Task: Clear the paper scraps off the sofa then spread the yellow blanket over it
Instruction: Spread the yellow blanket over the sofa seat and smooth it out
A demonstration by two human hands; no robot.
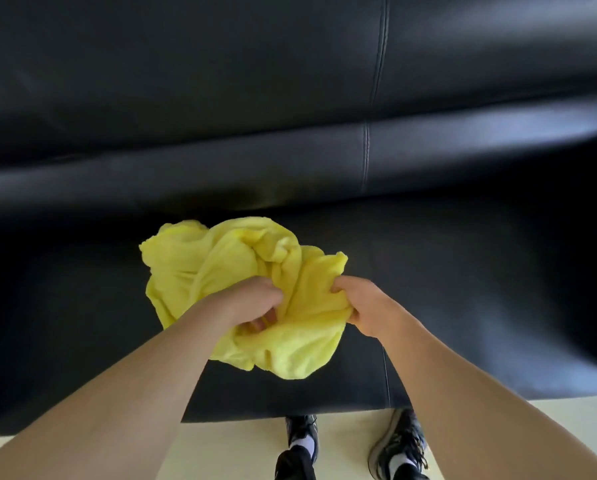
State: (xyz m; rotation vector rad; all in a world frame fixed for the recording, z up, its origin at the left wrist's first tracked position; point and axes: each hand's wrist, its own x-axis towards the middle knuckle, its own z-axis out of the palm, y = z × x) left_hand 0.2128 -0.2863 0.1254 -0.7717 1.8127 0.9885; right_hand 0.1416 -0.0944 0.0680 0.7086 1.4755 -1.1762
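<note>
A crumpled yellow blanket point(220, 268) lies bunched on the seat of the black leather sofa point(463, 271), near its front edge. My left hand point(252, 301) grips a fold in the middle of the bunch, fingers curled into the cloth. My right hand point(362, 304) pinches the blanket's right edge between thumb and fingers. No paper scraps show on the visible part of the sofa.
The sofa's backrest point(220, 81) fills the upper half of the view, with a stitched seam point(368, 150) right of centre. Below the seat's front edge is pale floor point(234, 448), where my two dark shoes point(397, 441) stand.
</note>
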